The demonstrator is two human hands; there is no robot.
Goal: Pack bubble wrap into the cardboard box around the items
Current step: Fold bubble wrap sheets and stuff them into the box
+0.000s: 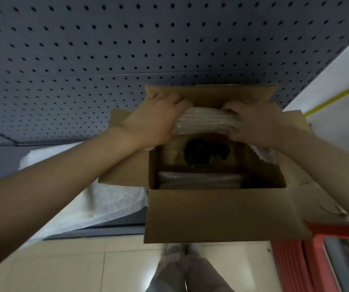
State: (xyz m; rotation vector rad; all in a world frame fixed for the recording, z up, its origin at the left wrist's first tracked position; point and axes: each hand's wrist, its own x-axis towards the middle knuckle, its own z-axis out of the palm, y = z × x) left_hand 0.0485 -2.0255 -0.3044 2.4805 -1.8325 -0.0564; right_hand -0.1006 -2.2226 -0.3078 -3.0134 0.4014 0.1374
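Brown cardboard box (222,218) sits open, all four flaps folded out. Folded pad of clear bubble wrap (208,122) lies across the far side of the opening, at rim level. A second roll of bubble wrap (201,180) lies flat along the near inside wall. Dark round item (203,152) between them, deep in shadow, possibly a jar.

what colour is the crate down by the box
Red, seen in the head view: the crate sits at lower right beside the cardboard box.

cardboard box (222,216): plain brown
bubble wrap (208,121): clear whitish, dimpled
pegboard (127,45): grey-blue, rows of dark holes
crate (325,260): red
floor tiles (74,264): beige
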